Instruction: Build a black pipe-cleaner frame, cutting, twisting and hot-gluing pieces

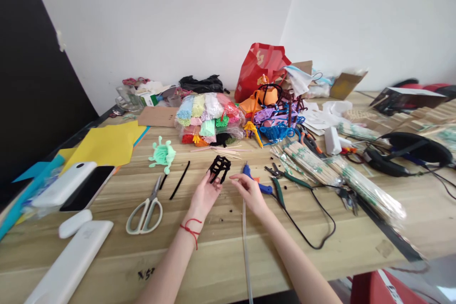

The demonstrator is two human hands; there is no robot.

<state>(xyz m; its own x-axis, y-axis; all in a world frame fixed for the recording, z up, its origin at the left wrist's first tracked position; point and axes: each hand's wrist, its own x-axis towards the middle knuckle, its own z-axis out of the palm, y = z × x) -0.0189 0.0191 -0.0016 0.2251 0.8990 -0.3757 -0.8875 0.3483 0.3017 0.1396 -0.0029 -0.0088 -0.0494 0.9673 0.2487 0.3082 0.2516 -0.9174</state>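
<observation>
My left hand [206, 194] is closed around the lower part of a small black openwork frame [220, 165], which looks bent from fuzzy pipe cleaners. Just to its right, my right hand [251, 194] hovers with fingers loosely apart and nothing seen in them. Beside and partly behind that hand lies a blue glue gun [264, 188]; a long clear glue stick [245, 247] runs toward the table's front edge. A black pipe cleaner [180, 180] and a shorter piece lie left of my hands, near white-handled scissors [145, 216]. A mint-green pipe-cleaner figure [163, 154] sits farther back.
Green-handled pliers [278, 191] and a looping black cord [320, 247] lie at right, with bagged wooden sticks [366, 192] and headphones [406, 152] beyond. Bagged coloured pipe cleaners [210, 114] and a red bag [260, 69] stand behind. A phone [87, 189] lies at left.
</observation>
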